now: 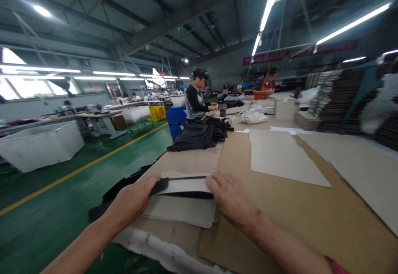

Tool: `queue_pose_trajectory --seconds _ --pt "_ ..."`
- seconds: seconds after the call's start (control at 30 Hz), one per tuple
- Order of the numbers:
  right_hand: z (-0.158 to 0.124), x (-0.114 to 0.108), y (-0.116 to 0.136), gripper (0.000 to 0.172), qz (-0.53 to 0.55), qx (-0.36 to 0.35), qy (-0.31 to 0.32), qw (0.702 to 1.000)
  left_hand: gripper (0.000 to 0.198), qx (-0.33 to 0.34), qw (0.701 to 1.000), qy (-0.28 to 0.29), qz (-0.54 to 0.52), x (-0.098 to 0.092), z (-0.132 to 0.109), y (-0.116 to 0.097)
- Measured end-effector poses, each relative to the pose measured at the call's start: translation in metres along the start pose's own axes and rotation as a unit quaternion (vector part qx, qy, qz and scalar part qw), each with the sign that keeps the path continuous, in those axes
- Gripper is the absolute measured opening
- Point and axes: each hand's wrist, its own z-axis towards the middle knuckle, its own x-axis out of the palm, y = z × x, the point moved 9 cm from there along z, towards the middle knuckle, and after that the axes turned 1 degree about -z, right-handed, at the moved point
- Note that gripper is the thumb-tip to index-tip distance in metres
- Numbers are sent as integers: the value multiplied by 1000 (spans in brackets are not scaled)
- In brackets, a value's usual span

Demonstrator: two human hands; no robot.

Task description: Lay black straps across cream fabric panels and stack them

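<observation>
My left hand (135,197) is closed around the left end of a flat piece of black fabric (186,195) with a pale, light-grey panel (188,185) showing between its dark edges. At the opposite end my right hand (230,197) is closed on the same piece, its fingers bent over the right edge and the fingertips partly hidden. Under the piece lies a pale rounded-corner board (183,211) on the worktable (174,228). To the left, beside my left forearm, more black fabric (124,189) hangs over the table edge.
A pile of black pieces (199,136) lies beyond my hands. Pale sheets (282,156) rest on brown board (248,207) to the right. A clear plastic bag (254,113) and stacked boards (342,95) stand farther back. Two people work along the table; a white bin (43,145) stands left.
</observation>
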Motion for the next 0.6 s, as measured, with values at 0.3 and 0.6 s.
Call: queue_pose_trajectory --seconds 0.3,0.6 --pt "-41 36 -49 56 279 14 138 950 38 -76 993 11 -85 31 7 62" --pt "-152 14 -316 48 13 431 52 901 33 120 954 146 -231 -20 128 -193"
